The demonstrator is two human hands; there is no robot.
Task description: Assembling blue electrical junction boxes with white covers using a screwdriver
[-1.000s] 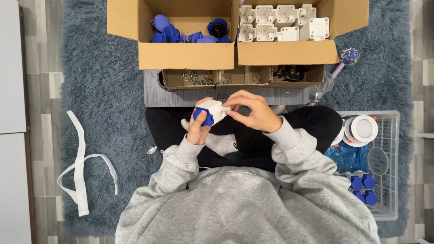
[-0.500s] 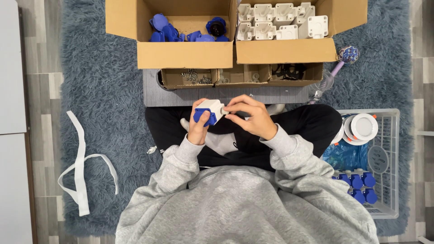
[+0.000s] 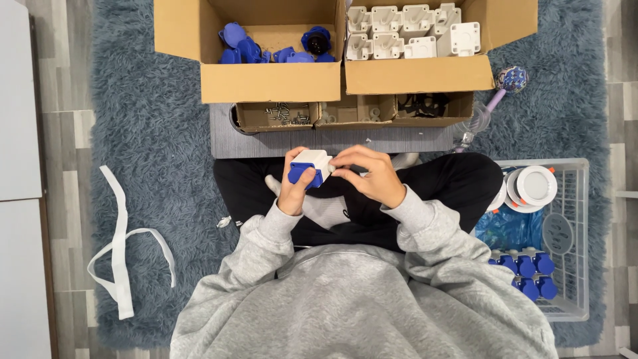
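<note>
A person in a grey sweatshirt sits cross-legged on a shaggy blue-grey rug, both hands raised over the lap. The left hand is closed around a small white housing with a blue socket part, gripping it from below and behind, so the piece sits just above the knees and near the front edge of a low grey board. The right hand touches the housing's right side with its fingertips pinched together; whether they hold a small part cannot be told. Beyond the board stand two open cardboard boxes, the left box holding loose blue socket parts and the right box holding white housings. Shallow cardboard trays lie between boxes and board. To the person's right, a white wire basket holds finished blue pieces. A white strap lies on the rug at the left.
</note>
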